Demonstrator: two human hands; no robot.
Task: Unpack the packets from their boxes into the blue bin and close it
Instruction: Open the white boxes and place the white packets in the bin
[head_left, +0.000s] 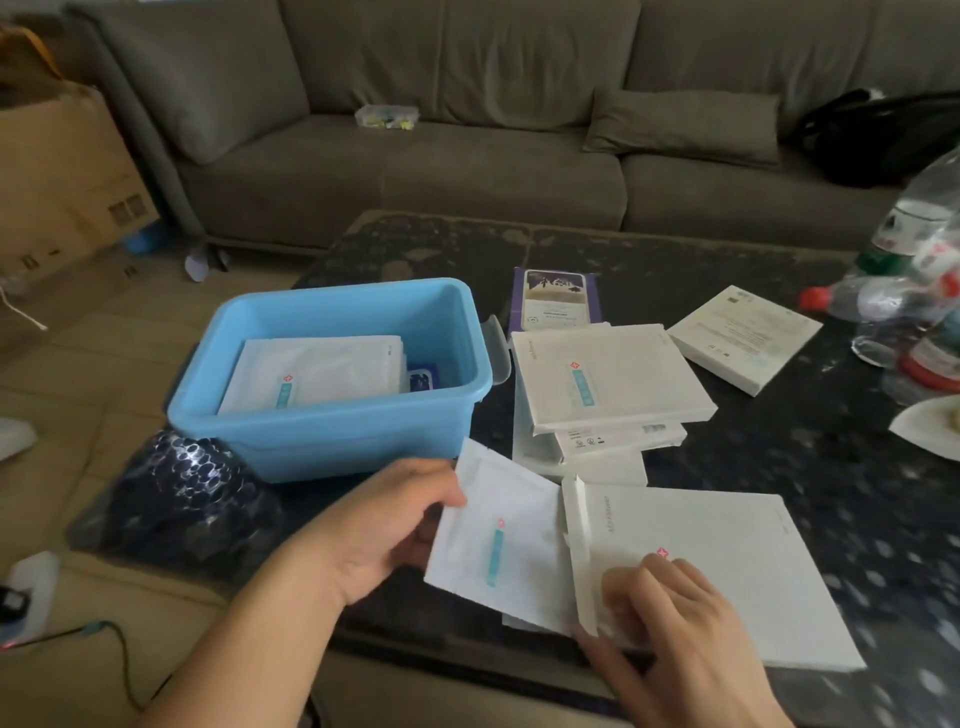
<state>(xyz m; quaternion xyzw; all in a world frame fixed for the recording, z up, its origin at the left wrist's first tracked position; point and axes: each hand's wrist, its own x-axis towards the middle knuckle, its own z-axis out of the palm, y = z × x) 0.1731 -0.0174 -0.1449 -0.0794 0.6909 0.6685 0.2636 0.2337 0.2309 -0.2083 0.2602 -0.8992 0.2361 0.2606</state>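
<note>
On the dark speckled coffee table (779, 467), near its front edge, the left hand (384, 530) pinches the left edge of a white packet (498, 551), thumb on top and fingers beneath; the packet's right edge reaches the open end of a flat white box (727, 582), whose end flap (582, 545) stands folded outward. The right hand (670, 618) rests on this box with fingers curled over its near left corner, holding it against the table. Behind the left hand stands the blue bin (332, 415), uncovered, with a stack of white packets (317, 374) lying flat inside and a small dark blue item (423, 382) beside them. A clear lid (496, 353) shows just beyond the bin's right wall. To the right of the bin, further white boxes (608, 379) are piled, with a purple packet (556, 301) behind them and a single white box (743, 338) lying apart to the right. Plastic bottles (909, 270) crowd the table's right edge. A grey sofa (441, 130) fills the background.
</note>
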